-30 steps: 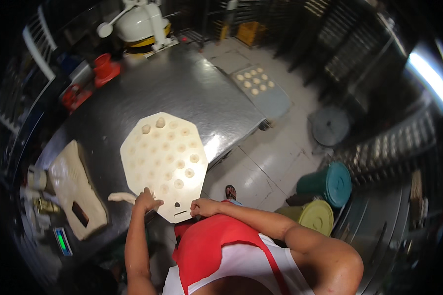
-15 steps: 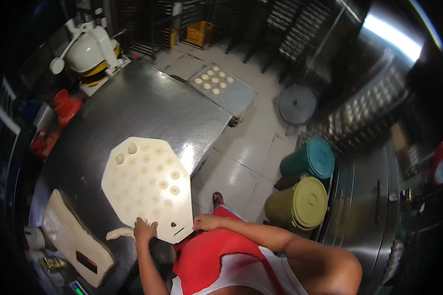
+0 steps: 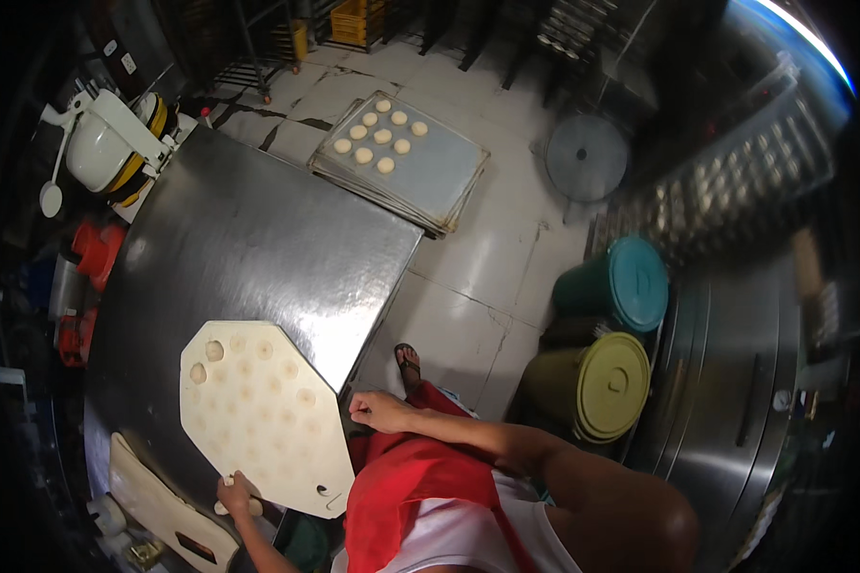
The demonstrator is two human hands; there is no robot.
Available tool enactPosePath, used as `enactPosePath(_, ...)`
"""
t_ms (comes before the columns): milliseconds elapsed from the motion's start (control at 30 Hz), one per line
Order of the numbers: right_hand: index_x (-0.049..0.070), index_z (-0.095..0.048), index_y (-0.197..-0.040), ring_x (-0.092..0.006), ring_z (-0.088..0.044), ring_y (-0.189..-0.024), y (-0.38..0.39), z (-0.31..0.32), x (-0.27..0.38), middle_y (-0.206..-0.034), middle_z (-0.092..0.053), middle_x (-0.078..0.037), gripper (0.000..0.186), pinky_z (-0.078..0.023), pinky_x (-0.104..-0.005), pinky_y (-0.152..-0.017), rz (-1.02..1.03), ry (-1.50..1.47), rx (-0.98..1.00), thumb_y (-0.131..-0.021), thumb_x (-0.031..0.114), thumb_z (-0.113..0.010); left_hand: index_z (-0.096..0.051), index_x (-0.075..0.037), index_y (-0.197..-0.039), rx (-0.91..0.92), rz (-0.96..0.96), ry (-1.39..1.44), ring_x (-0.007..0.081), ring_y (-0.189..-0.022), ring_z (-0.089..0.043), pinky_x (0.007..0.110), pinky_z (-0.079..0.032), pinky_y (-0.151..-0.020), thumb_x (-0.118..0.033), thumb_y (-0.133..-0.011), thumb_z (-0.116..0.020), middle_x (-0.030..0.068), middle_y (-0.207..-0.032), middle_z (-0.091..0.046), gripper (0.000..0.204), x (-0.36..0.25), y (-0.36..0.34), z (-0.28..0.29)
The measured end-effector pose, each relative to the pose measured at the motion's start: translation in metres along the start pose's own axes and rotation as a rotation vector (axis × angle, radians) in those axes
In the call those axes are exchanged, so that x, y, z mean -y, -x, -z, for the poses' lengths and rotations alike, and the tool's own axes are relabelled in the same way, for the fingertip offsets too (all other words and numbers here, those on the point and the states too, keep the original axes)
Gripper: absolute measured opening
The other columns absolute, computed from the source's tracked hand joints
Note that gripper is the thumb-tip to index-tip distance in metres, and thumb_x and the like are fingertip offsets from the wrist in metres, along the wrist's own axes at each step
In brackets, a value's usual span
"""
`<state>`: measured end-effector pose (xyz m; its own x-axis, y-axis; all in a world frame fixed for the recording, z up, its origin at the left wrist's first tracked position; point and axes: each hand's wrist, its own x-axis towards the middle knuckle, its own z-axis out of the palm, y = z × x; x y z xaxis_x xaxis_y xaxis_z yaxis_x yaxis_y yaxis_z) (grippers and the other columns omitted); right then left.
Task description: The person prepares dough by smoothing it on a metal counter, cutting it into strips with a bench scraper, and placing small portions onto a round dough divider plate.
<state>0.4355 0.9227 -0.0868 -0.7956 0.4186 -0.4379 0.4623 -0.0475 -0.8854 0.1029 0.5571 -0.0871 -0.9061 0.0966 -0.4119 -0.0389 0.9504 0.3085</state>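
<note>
On the steel table [image 3: 258, 215] lies a pale eight-sided board [image 3: 258, 439] with round marks and two dough lumps [image 3: 215, 350] near its far left. My left hand [image 3: 237, 495] is closed at the board's lower-left edge, by a short pale dough strip [image 3: 224, 508]; what exactly it grips is unclear. Beside the board's right edge, my right hand [image 3: 377, 413] has curled fingers; anything inside is hidden. A long pale slab [image 3: 162, 492] with a dark slot lies at lower left.
Stacked trays with dough rounds [image 3: 430, 181] project beyond the table's far edge. A white mixer [image 3: 100, 143] and red plastic items [image 3: 91, 253] line the left. Teal [image 3: 635, 282] and yellow [image 3: 613, 387] lidded buckets stand right, beside steel doors [image 3: 707, 382].
The view has swung right. My right hand has shifted up along the board's right edge and its fingers now appear off it. My left hand stays by the lower-left edge and dough strip.
</note>
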Motion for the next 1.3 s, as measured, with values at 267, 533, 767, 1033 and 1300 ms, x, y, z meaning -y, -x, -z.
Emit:
enactPosePath(267, 0.003, -0.072, -0.113, -0.0280, -0.075, -0.103, -0.043, 0.088, -0.002, -0.110, -0.079, -0.015, 0.023, -0.058, -0.0391, -0.092, 0.026, -0.001, 0.005, -0.100, 0.022, -0.075, -0.052, 0.017, -0.141, -0.067, 0.118, 0.128, 0.0343, -0.105, -0.072, 0.041, -0.057, -0.096, -0.022, -0.094, -0.077, 0.0273, -0.124, -0.072, 0.066, 0.009, 0.001, -0.021)
enactPosePath(533, -0.001, -0.064, -0.130, -0.0164, -0.071, -0.087, -0.122, 0.086, -0.066, -0.107, -0.074, -0.009, 0.033, -0.061, -0.0325, -0.071, 0.145, 0.145, 0.123, -0.103, 0.015, -0.071, -0.052, -0.003, -0.152, -0.134, 0.348, 0.395, 0.0300, -0.098, -0.075, 0.042, -0.060, -0.090, -0.047, -0.091, -0.078, 0.0182, -0.115, -0.077, 0.079, -0.007, -0.008, -0.051)
enactPosePath(767, -0.004, -0.032, -0.163, -0.0228, -0.060, -0.122, -0.122, 0.031, -0.009, -0.156, -0.051, -0.022, 0.076, -0.053, -0.0365, -0.098, 0.260, 0.039, 0.101, -0.100, 0.012, -0.071, -0.062, 0.002, -0.143, -0.171, 0.298, 0.313, 0.0407, -0.131, -0.064, 0.045, -0.051, -0.111, -0.043, -0.088, -0.080, 0.0271, -0.144, -0.064, 0.072, -0.050, 0.060, -0.010)
enactPosePath(1033, -0.006, -0.045, -0.153, -0.0211, -0.064, -0.105, -0.144, 0.051, 0.013, -0.135, -0.066, -0.017, 0.063, -0.055, -0.0340, -0.091, 0.169, 0.109, 0.017, -0.100, 0.013, -0.072, -0.057, 0.002, -0.141, -0.112, 0.066, 0.303, 0.0457, -0.131, -0.059, 0.048, -0.050, -0.112, -0.044, -0.091, -0.077, 0.0330, -0.140, -0.058, 0.071, -0.028, 0.069, -0.015)
enactPosePath(1300, -0.009, -0.038, -0.158, -0.0326, -0.059, -0.133, -0.127, 0.011, 0.035, -0.145, -0.061, -0.028, 0.078, -0.045, -0.0409, -0.112, 0.095, 0.139, -0.242, -0.097, 0.022, -0.075, -0.048, 0.007, -0.152, 0.040, -0.231, 0.539, 0.0331, -0.132, -0.060, 0.043, -0.050, -0.113, -0.027, -0.090, -0.082, 0.0281, -0.146, -0.056, 0.078, 0.024, 0.035, -0.002)
